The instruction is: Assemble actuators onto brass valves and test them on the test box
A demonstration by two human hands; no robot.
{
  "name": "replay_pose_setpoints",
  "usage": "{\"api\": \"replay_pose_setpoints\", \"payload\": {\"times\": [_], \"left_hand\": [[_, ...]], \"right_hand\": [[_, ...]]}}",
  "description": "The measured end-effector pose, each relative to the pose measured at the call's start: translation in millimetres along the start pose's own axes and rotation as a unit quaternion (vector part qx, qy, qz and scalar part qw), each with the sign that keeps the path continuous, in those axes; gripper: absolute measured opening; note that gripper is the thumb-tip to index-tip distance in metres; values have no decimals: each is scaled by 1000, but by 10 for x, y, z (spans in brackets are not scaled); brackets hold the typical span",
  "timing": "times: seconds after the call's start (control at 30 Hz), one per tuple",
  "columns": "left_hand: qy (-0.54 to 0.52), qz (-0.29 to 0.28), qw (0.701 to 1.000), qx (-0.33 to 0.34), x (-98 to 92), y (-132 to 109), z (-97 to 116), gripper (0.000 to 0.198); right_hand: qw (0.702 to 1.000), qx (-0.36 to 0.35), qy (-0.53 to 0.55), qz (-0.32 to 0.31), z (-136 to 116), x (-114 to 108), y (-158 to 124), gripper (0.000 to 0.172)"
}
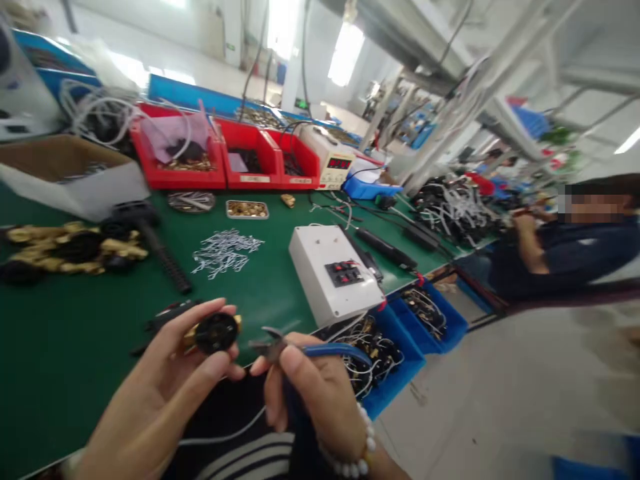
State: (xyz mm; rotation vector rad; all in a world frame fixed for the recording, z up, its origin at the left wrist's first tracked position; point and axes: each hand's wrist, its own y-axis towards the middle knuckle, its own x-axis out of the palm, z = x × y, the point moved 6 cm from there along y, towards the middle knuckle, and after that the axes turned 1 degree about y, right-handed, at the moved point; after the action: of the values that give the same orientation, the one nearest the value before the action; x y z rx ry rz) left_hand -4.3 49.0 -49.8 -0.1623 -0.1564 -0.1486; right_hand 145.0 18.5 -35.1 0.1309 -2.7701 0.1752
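Note:
My left hand (pixel 170 380) is closed around a round black part with a brass-coloured body (pixel 216 333), its black face turned towards me. In my right hand (pixel 320 387) are blue-handled cutting pliers (pixel 335 349), with their jaws parted and pointing left, a little way from the black part. A grey-white cable (pixel 225 437) runs below my hands across my lap. Behind my left hand, a dark object (pixel 167 317) lies on the green bench, partly hidden by the fingers.
A white box with switches (pixel 333 267) stands ahead of my right hand. Beyond lie white wire pieces (pixel 225 252), a tray of brass bits (pixel 247 209) and red bins (pixel 183 179). Blue bins (pixel 413 367) of wired parts hang at the right edge. Another person (pixel 565 253) sits at right.

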Motion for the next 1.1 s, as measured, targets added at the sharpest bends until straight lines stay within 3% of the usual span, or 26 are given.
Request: {"api": "replay_pose_setpoints", "payload": {"times": [0.07,0.2,0.43,0.73,1.1], "left_hand": [[-19,4,1000,-9,-1,-25,57,46],[-31,-37,997,63,80,9,160,42],[-56,-52,989,129,152,-10,275,40],[-6,3,975,224,82,-39,342,37],[122,-34,960,248,46,-86,363,27]], "right_hand": [[999,34,24,-20,61,17,13,47],[996,54,48,-45,99,91,18,46],[998,49,32,-23,48,159,32,51],[998,64,14,-19,59,198,-16,48],[996,80,6,-25,32,245,-60,46]]}}
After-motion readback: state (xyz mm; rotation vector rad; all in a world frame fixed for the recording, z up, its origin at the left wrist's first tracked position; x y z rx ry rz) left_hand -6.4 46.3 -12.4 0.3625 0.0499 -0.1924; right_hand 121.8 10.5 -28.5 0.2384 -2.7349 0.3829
